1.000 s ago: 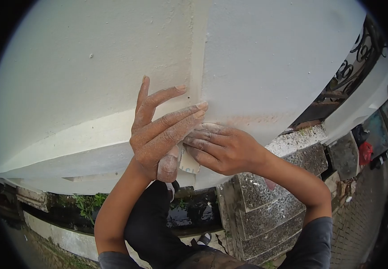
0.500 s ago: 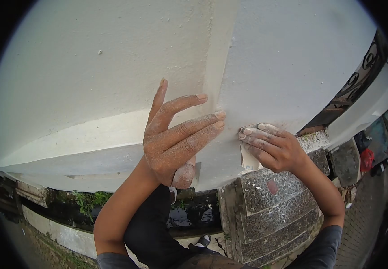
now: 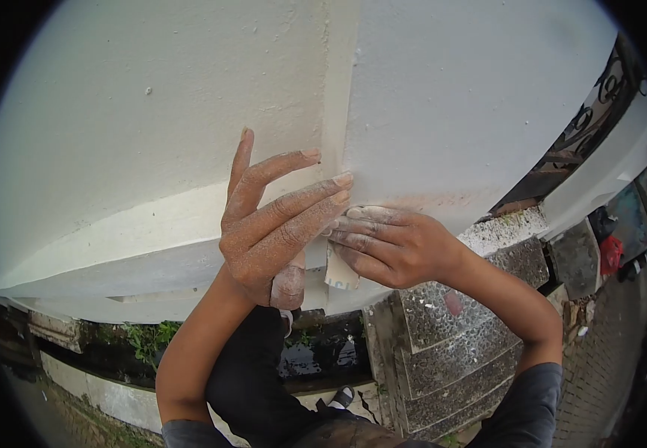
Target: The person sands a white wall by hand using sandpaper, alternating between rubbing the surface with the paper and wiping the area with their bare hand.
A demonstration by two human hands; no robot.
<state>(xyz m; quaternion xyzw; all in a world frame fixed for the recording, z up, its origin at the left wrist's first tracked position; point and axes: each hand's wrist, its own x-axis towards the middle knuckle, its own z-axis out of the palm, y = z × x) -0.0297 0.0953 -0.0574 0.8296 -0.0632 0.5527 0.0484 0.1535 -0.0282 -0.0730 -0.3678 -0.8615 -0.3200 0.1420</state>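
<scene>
Paper (image 3: 341,276) sits under the right hand (image 3: 406,250), against the white wall (image 3: 435,112) near its lower edge, a printed end sticking out below. The right fingers lie together, flat over it and dusty white. The left hand (image 3: 271,235) is just beside, its upper fingers spread, the lower two close together; whether it touches the paper, I cannot tell.

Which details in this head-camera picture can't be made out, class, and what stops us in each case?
- Upper part of the paper piece: head view, covered by the right hand.
- Its printed lettering: head view, too small and partly covered to read.
- The left palm: head view, hidden by the back of the left hand.
- Full extent of the wall: head view, cut off at the top edge.
</scene>
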